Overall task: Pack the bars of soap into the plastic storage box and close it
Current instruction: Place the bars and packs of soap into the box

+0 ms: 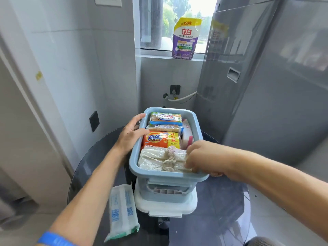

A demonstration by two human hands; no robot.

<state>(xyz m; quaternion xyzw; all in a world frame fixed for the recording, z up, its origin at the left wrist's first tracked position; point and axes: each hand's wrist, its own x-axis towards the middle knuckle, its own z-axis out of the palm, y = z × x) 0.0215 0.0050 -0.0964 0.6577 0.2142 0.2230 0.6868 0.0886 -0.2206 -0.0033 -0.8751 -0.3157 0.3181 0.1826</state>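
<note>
A light blue plastic storage box (195, 121) stands open on a dark round glass table (221, 201). It holds several wrapped soap bars: a green and blue one (166, 118) at the far end, an orange Tide bar (162, 138) in the middle, and a clear-wrapped pale bar (154, 159) nearest me. My left hand (130, 133) rests with spread fingers on the box's left rim, touching the Tide bar. My right hand (204, 158) presses its fingertips on the right end of the clear-wrapped bar. The white lid (166, 208) lies under the box's near end.
A white and green wrapped soap pack (122, 210) lies on the table left of the lid. A purple detergent pouch (185, 39) stands on the windowsill behind. A tall grey appliance (257, 77) rises at the right, tiled walls at the left.
</note>
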